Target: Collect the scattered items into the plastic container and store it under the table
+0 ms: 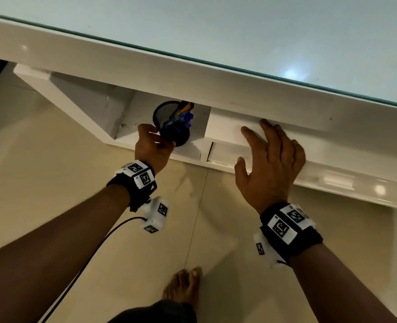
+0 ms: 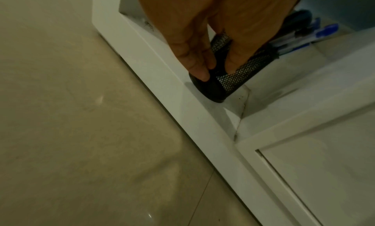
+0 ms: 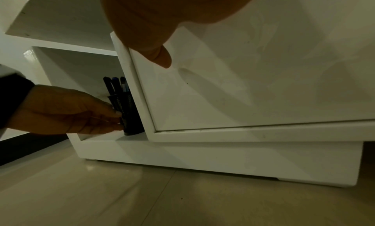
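The round black mesh container (image 1: 172, 127), filled with blue pens (image 1: 185, 118), is being held upright on the floor of the open white compartment (image 1: 113, 106) under the glass-topped white table (image 1: 216, 29). It is being gripped near its base by the left hand (image 1: 152, 149). The right hand (image 1: 271, 164) is being rested, fingers spread and relaxed, against the white cabinet door (image 1: 227, 127) just beside it.

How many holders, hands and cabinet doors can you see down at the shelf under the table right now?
Black mesh pen holder, with pens in it: 1
Hands: 2, the left hand gripping the holder, the right hand spread by the door
White cabinet door: 1
Total: 4
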Action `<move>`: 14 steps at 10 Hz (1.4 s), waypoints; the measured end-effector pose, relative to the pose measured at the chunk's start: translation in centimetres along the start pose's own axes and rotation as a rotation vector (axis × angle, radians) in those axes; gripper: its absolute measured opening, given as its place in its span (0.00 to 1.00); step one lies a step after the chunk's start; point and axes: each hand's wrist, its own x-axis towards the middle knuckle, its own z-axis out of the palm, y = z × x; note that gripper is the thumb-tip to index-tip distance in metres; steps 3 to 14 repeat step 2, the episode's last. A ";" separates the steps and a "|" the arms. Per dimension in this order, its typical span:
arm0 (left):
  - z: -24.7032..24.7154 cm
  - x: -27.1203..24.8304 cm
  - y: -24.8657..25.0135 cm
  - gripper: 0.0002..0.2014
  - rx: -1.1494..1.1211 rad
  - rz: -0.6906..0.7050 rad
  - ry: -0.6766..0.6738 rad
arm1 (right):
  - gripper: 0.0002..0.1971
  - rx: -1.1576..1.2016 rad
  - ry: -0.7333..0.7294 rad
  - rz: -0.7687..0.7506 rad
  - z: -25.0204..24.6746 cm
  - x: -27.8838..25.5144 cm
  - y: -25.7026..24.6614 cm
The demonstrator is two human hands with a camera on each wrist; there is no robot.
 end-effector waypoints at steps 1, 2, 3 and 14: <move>-0.1 0.2 -0.3 0.24 -0.078 -0.051 -0.022 | 0.30 0.008 -0.013 -0.004 -0.1 -0.1 -0.1; -0.5 -0.9 -1.0 0.15 0.007 -0.065 -0.107 | 0.33 0.017 -0.076 -0.005 -1.1 0.3 -0.1; -0.5 -0.9 -1.0 0.15 0.007 -0.065 -0.107 | 0.33 0.017 -0.076 -0.005 -1.1 0.3 -0.1; -0.5 -0.9 -1.0 0.15 0.007 -0.065 -0.107 | 0.33 0.017 -0.076 -0.005 -1.1 0.3 -0.1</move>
